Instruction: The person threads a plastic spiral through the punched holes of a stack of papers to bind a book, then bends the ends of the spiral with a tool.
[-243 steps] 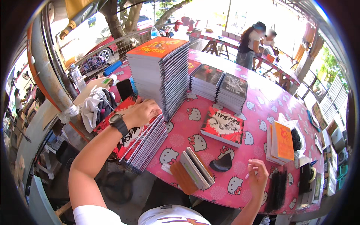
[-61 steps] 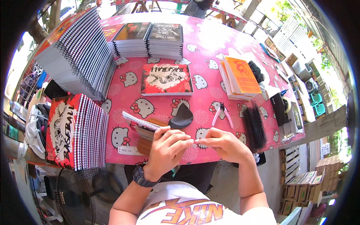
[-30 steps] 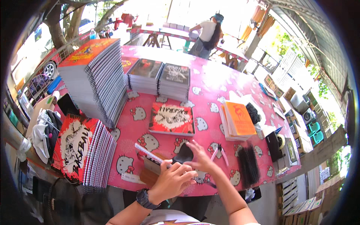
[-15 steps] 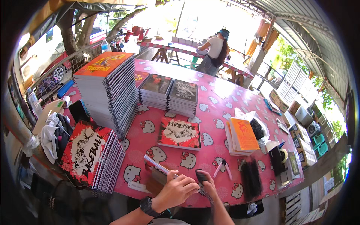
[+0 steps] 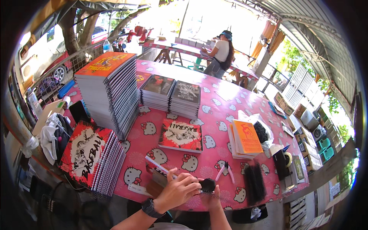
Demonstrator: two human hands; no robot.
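Observation:
My left hand, with a dark watch on its wrist, closes over the near end of a notebook tilted up on its edge. Part of the notebook is hidden behind the fingers. Close beside it, my right hand grips a black rounded object, with a dark coil running down along the palm. What that object is cannot be made out; motion smears this hand a little. Pink-handled cutting pliers lie just beyond my right hand. A red-covered book lies flat ahead of both hands.
Left stand a tall stack of orange-covered spiral notebooks and a red-covered stack. Two dark-covered stacks stand behind. At right are orange booklets, black binding coils and a tape roll. Another person works at a far table.
My right hand has turned, and the black object in it now tips over toward the right with its coil below. My left hand has shifted slightly left, still on the notebook.

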